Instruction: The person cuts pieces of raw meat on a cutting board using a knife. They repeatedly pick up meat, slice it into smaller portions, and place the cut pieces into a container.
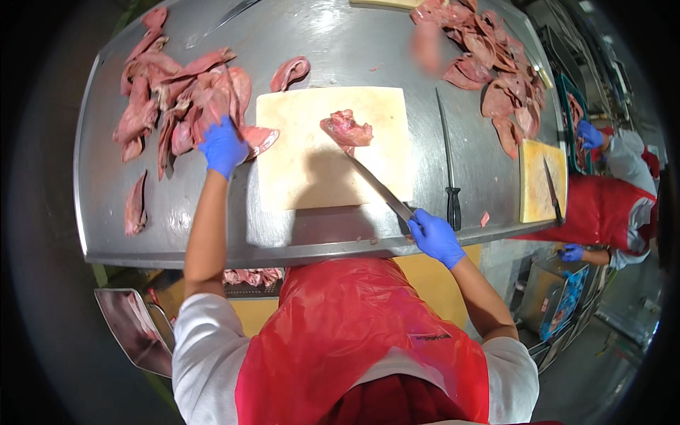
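My right hand, in a blue glove, is closed round the handle of a long knife. The blade slants up and left over a pale cutting board; its tip touches or lies just beside a small ragged piece of raw meat. At the near right of a heap of long pink raw meat pieces, my gloved left hand is closed on one of the pieces; its fingertips are partly hidden. A flap of meat beside that hand overlaps the board's left edge.
A sharpening steel lies right of the board. At the far right are flat meat pieces and a yellowish board with another knife. A co-worker in a red apron stands at right. A metal bin is below left.
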`<state>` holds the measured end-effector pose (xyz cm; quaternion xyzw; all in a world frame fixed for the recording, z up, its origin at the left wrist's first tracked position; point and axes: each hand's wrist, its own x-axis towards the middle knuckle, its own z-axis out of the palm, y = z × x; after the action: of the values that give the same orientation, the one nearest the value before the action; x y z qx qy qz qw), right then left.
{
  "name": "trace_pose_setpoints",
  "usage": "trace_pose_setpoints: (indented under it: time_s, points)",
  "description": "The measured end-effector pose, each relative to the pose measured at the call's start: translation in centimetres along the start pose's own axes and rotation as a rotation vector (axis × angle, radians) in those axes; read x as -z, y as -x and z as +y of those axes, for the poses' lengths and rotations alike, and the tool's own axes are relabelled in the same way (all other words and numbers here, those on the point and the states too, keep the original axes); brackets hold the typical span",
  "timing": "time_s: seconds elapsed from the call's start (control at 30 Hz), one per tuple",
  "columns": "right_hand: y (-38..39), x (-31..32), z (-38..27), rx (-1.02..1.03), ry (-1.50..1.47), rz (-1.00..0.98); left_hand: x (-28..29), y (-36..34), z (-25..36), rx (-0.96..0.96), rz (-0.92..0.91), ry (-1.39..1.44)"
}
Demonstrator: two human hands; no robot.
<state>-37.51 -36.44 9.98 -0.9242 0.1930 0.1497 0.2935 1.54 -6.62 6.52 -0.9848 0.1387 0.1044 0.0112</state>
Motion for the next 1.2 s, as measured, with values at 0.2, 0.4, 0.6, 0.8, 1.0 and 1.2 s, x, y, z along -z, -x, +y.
trace_pose_setpoints:
  time_s: [0.2,0.4,0.6,0.8,1.0,1.2]
  points:
    - [-4.3,-3.1,-3.7,-0.245,-0.854,0.256,0.4,0.0,15.1,-0.826,-0.348,0.317]
    - [-12.6,-5.3,-5.2,-0.073,-0.758,0.329,-7.2,8.0,14.4,-0.458,0.057,1.105]
    - [-13.3,-2.0,-9.8,0.015,-0.255,0.377,-7.0,7.0,14.2,-0.544,0.217,0.928]
    - [-5.7,-3.6,-7.0,-0.085,-0.099,0.029,-8.2,7.4,14.1,-0.548,0.202,0.932]
    - [-17.7,-5.1,-5.7,0.087,-0.186,0.169,-7.1,7.7,16.3,-0.584,0.027,0.929]
    - [-4.0,-6.1,-3.9,-0.137,-0.203,-0.117,-5.9,0.9,13.1,-0.244,0.082,0.787]
